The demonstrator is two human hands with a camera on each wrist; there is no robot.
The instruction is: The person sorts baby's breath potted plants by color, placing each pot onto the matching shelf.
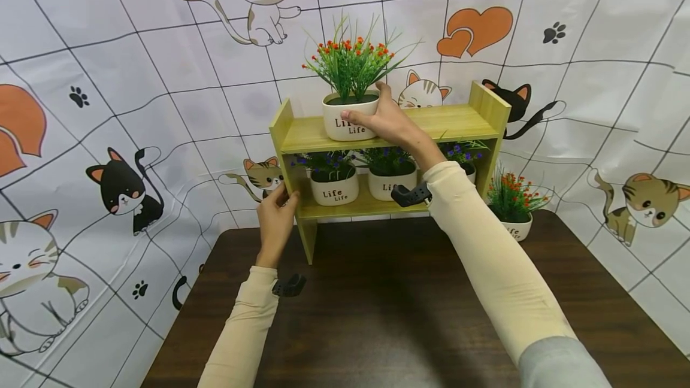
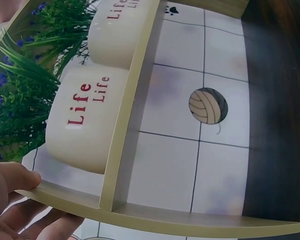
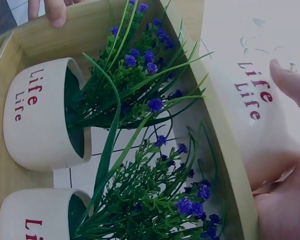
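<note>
A white potted plant with orange flowers [image 1: 350,115] is on the top board of a small wooden shelf [image 1: 431,121], left of its middle. My right hand [image 1: 385,115] grips that pot from its right side, thumb across the front. My left hand [image 1: 277,217] holds the shelf's left side panel, thumb on the inner face and fingers outside, as the left wrist view shows. On the lower board stand three white pots with purple flowers: a left one [image 1: 334,189], a middle one [image 1: 392,183] and a right one [image 1: 468,167], partly hidden by my right arm.
Another potted plant with orange flowers [image 1: 514,199] stands on the dark wooden table [image 1: 356,316], right of the shelf, partly behind my sleeve. A white wall covering [image 1: 162,35] with cat drawings runs behind the table.
</note>
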